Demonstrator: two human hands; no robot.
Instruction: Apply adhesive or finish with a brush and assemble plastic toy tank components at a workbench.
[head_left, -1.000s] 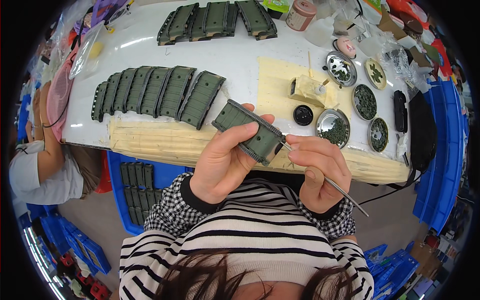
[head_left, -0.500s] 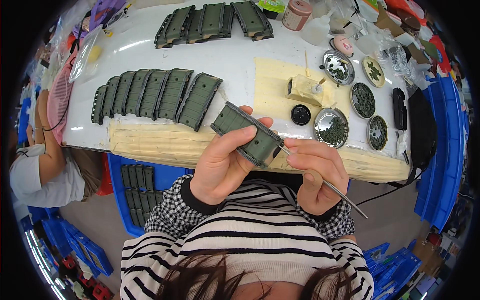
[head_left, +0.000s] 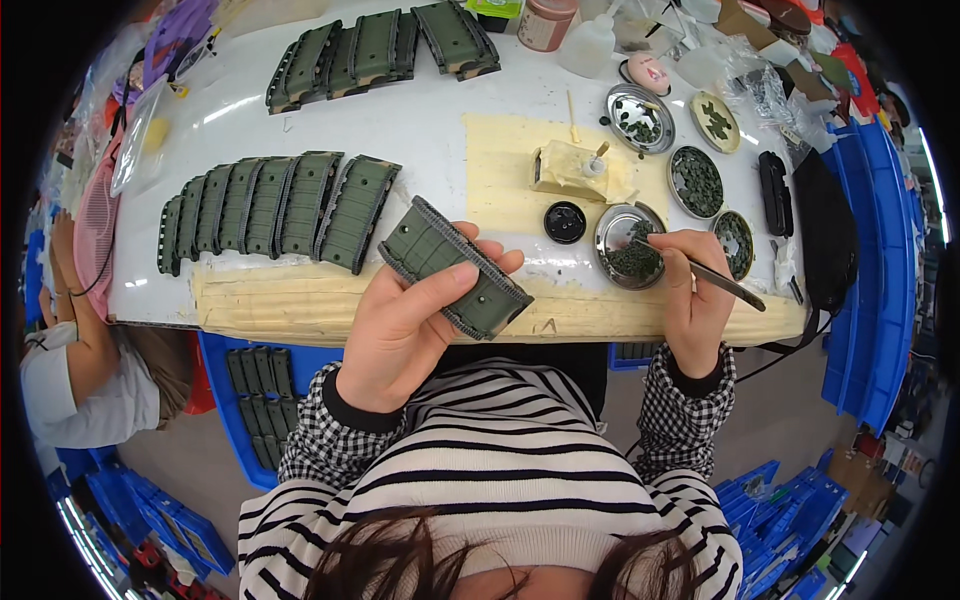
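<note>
My left hand [head_left: 400, 335] grips a green curved, ribbed panel [head_left: 425, 255] with dark toothed edges, held tilted above the table's front edge, thumb on its upper face. My right hand [head_left: 692, 305] pinches metal tweezers [head_left: 733, 287]. Their tips reach into a round metal dish [head_left: 604, 228] with small dark green pieces [head_left: 634, 263] in it; whether the tips hold a piece is too small to tell. Just left of the dish lies a black round cap [head_left: 565, 222]. Behind it, a yellowish tape-wrapped block [head_left: 558, 168] carries a small white nozzle or bottle.
A row of similar panels [head_left: 303, 205] stands at the left, and more panels [head_left: 375, 55] lie at the back. Several dishes [head_left: 696, 182] of small parts sit at the right. Beyond the table's left end is another person's arm [head_left: 90, 345]. A blue crate [head_left: 225, 400] is below.
My right hand has moved right with the tweezers, from the panel's end to the metal dish. The panel has shifted slightly left and down with my left hand; the whole view has shifted too.
</note>
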